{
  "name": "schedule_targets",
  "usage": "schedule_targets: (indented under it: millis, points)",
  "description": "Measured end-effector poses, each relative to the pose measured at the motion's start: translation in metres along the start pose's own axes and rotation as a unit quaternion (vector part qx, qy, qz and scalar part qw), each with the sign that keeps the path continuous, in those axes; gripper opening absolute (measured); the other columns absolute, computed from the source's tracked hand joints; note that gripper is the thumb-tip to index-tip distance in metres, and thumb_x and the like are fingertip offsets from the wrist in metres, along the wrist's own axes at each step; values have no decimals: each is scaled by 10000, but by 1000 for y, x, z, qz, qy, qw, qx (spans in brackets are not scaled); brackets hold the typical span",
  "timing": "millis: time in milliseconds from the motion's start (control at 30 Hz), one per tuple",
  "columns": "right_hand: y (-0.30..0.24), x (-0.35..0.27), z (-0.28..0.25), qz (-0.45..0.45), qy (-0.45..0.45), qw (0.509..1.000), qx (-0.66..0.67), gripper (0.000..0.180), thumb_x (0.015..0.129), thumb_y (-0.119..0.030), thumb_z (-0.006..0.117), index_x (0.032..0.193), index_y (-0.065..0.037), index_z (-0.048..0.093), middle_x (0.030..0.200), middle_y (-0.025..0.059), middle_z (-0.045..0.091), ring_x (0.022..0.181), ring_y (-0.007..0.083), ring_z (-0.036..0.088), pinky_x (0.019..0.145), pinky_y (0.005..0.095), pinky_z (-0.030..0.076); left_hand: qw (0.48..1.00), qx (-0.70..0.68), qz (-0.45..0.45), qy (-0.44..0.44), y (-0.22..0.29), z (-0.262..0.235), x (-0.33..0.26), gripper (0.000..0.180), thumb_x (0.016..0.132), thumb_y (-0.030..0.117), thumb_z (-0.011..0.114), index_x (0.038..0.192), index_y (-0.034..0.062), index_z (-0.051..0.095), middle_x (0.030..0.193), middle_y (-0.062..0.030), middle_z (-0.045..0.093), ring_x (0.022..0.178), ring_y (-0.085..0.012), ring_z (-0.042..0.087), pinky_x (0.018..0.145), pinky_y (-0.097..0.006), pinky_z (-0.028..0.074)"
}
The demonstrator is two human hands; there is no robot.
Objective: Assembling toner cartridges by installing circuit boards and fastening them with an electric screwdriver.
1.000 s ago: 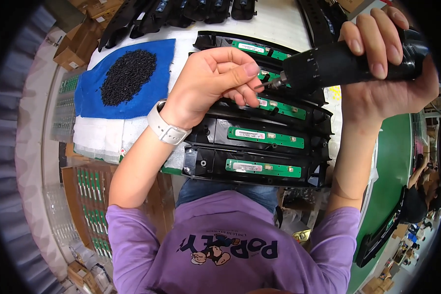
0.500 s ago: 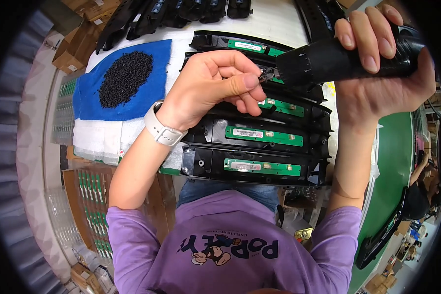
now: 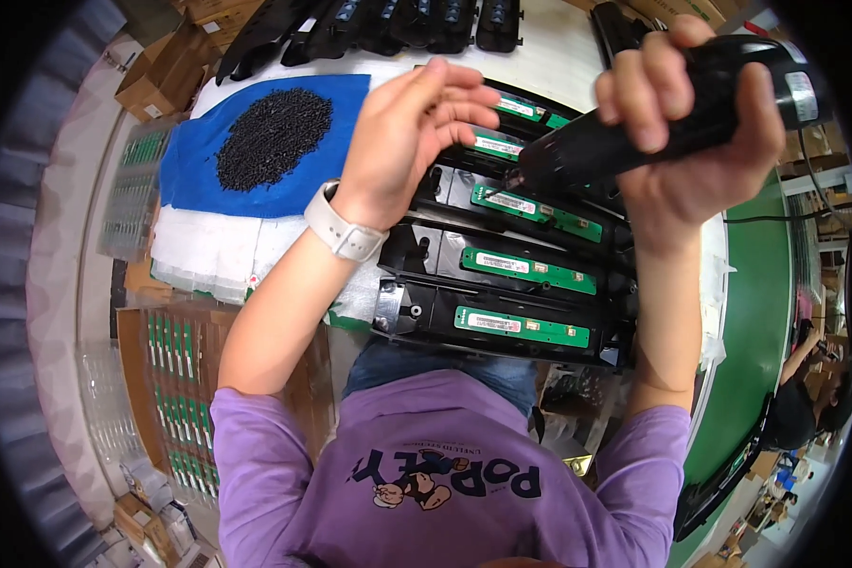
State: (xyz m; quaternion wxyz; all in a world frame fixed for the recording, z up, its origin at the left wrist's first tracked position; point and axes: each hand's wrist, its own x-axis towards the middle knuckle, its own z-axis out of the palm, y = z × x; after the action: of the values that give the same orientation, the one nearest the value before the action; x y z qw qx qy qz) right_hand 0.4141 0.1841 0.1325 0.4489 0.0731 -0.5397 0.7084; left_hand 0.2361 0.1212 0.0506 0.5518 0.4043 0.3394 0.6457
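My right hand (image 3: 682, 185) is wrapped round a black electric screwdriver (image 3: 577, 156), its bit pointing down and left. The tip is over a black plastic housing (image 3: 459, 194) that holds a green circuit board (image 3: 573, 222); I cannot tell whether it touches. My left hand (image 3: 398, 128) is raised to the left of the tip, fingers apart and curved, with nothing visible in them. Several such housings lie in a row, and the nearest one carries a green board (image 3: 577, 336) with a white label. The screwdriver and right hand cover part of the farther ones.
A heap of small black screws (image 3: 275, 137) lies on a blue cloth (image 3: 346, 104) at the left. More black housings (image 3: 426, 24) line the far edge. Left below are trays of green boards (image 3: 175, 417). A green surface (image 3: 762, 284) runs along the right, with a cable (image 3: 776, 219) above.
My left hand has moved away from the screwdriver's tip, and its fingers have opened out of a pinch. The screwdriver has tilted, its tip now lower over a nearer housing.
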Motion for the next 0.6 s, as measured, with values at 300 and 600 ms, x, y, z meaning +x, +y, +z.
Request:
schedule_targets:
  millis: [300, 600]
  points:
    - [38, -13, 5, 20, -73, 987, -141, 430, 840, -378, 529, 1081, -29, 456, 616, 50, 457, 454, 143, 421, 480, 281, 367, 996, 3, 58, 68, 8, 5, -4, 241, 928, 16, 331, 1114, -97, 436, 1179, -272, 524, 1123, -295, 545, 965, -334, 456]
    - [46, -10, 8, 44, -66, 986, -150, 361, 825, -330, 573, 986, -34, 445, 613, 55, 464, 454, 143, 427, 464, 263, 370, 991, 7, 91, 94, 5, -3, -5, 230, 975, 122, 364, 1081, -63, 451, 1032, -239, 603, 920, -243, 634, 809, -288, 520]
